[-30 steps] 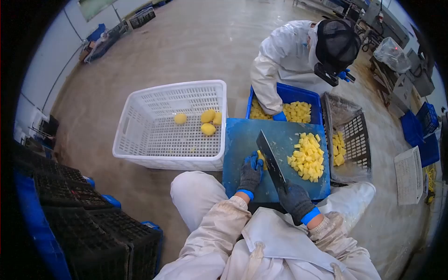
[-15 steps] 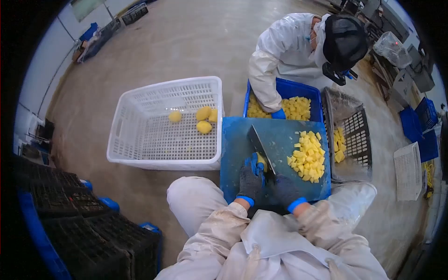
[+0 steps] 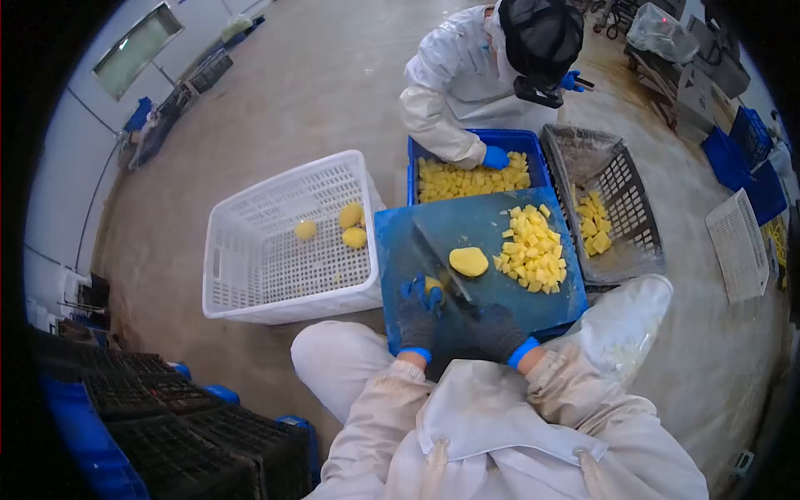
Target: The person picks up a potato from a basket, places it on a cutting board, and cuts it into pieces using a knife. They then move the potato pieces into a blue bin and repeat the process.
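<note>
My left hand (image 3: pixel 416 318), in a grey and blue glove, is closed on a peeled potato (image 3: pixel 432 288) at the left of the blue cutting board (image 3: pixel 396 237). The gloved fingers of my right hand (image 3: pixel 493 331) wrap round the handle of a large knife (image 3: pixel 440 260). Its slightly blurred blade stands just right of the potato, pointing away from me. A thick potato slice (image 3: pixel 468 262) lies flat to the right of the blade. Further right, a pile of diced potato (image 3: pixel 532 254) covers part of the board.
Several whole peeled potatoes (image 3: pixel 351 216) are in the white crate (image 3: pixel 287 311) at left. Past the board, a co-worker's blue-gloved hand (image 3: pixel 496 157) touches potato cubes in a blue tub (image 3: pixel 540 152). A black lined crate (image 3: pixel 637 208) with potato pieces stands at right. Dark crates (image 3: pixel 187 433) fill the lower left.
A potato slice now lies on the board to the right of the knife. The co-worker's hand has shifted right over the cubes. My view has tilted and turned slightly.
</note>
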